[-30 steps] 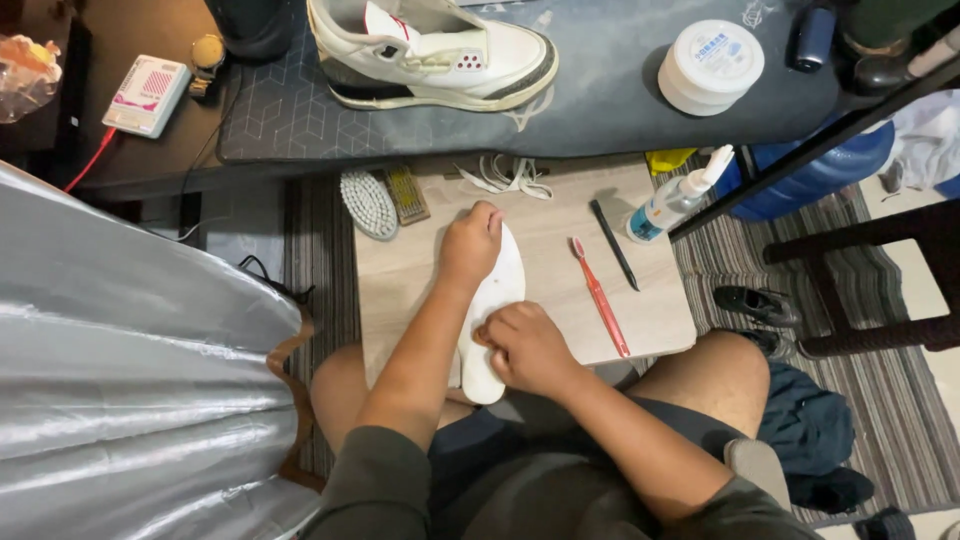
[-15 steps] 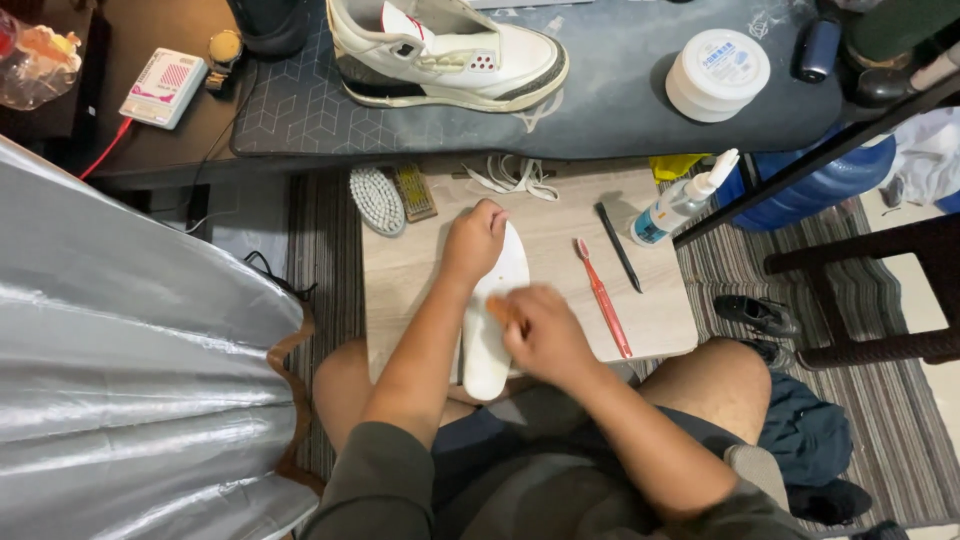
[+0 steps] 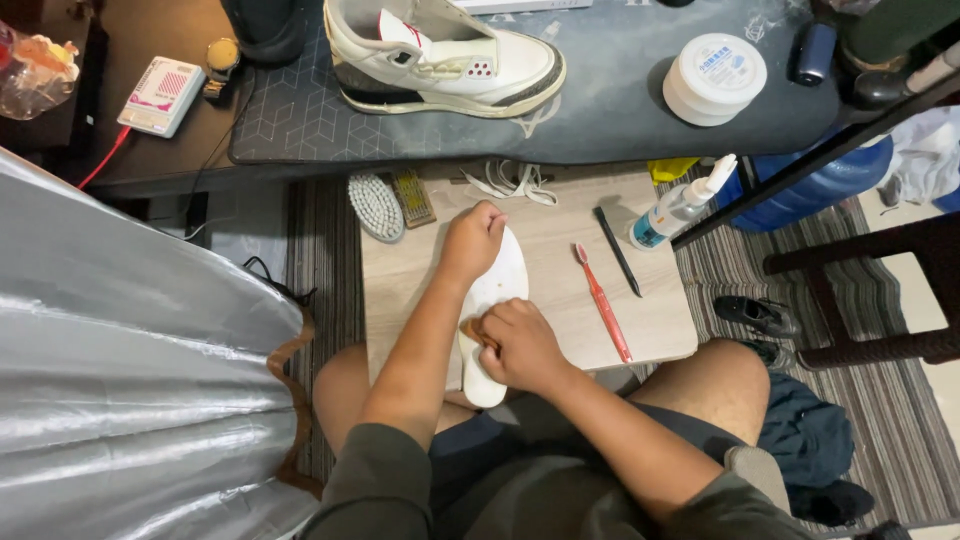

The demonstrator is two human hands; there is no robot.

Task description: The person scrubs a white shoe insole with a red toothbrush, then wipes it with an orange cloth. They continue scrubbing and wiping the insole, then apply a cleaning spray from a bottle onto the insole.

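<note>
Pinning the white insole point(image 3: 497, 290) flat on the wooden tabletop point(image 3: 560, 300) with my left hand point(image 3: 472, 240) at its far end, my right hand's point(image 3: 520, 345) fingers clamped on a small brown brush point(image 3: 472, 330); insole's long axis runs away from me.

A round white tub point(image 3: 714, 78) with a blue-printed lid label stands on the worktop's grey mat point(image 3: 600, 110). A white spray bottle point(image 3: 678, 208) with a blue label lies on the lower board point(image 3: 560, 290). A flat white-and-pink box point(image 3: 160, 96) lies far left, beside a clear bag point(image 3: 32, 62).
</note>
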